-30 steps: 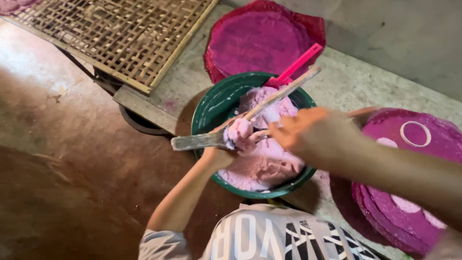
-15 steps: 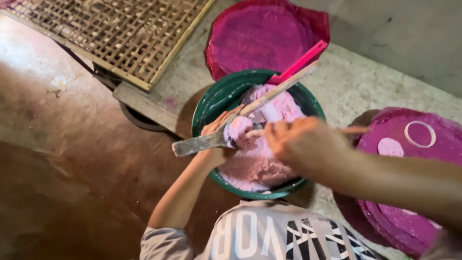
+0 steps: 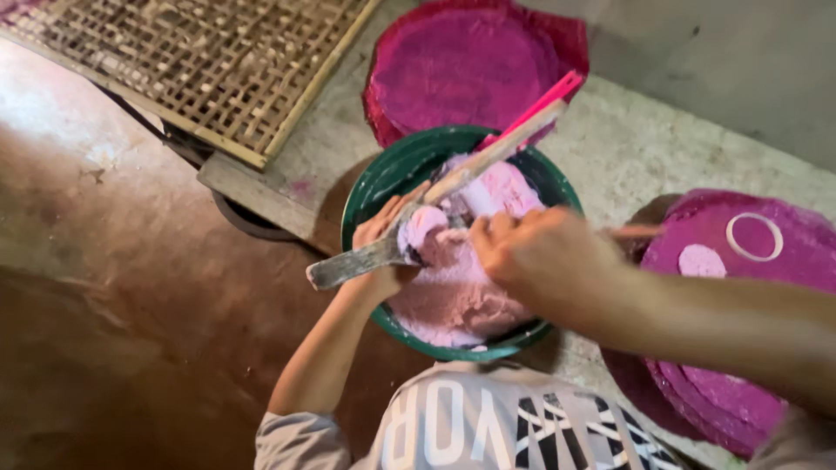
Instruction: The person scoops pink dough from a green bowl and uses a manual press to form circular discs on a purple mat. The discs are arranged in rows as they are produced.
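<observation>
Down through the head view (the only one I have), a green bowl sits on the concrete ledge, filled with pale pink dough. My left hand is closed around a wooden paddle where its blade meets the long handle. A rounded lump of the dough rests against the thumb side.

My right hand hovers over the dough with its fingers curled and its back to the camera. A thin stick shows just beyond it, but I cannot tell whether the hand grips it or anything else.

I judge the dough soft, moist and sticky: it will smear and sag rather than lift cleanly, so it is best scooped from underneath in small lumps. The paddle looks stiff but slick with paste, so I would take it high on the dry handle.

A pink-handled tool leans on the far rim. Stacked magenta discs lie to the right, one carrying a white ring. A woven bamboo rack lies at the upper left.
</observation>
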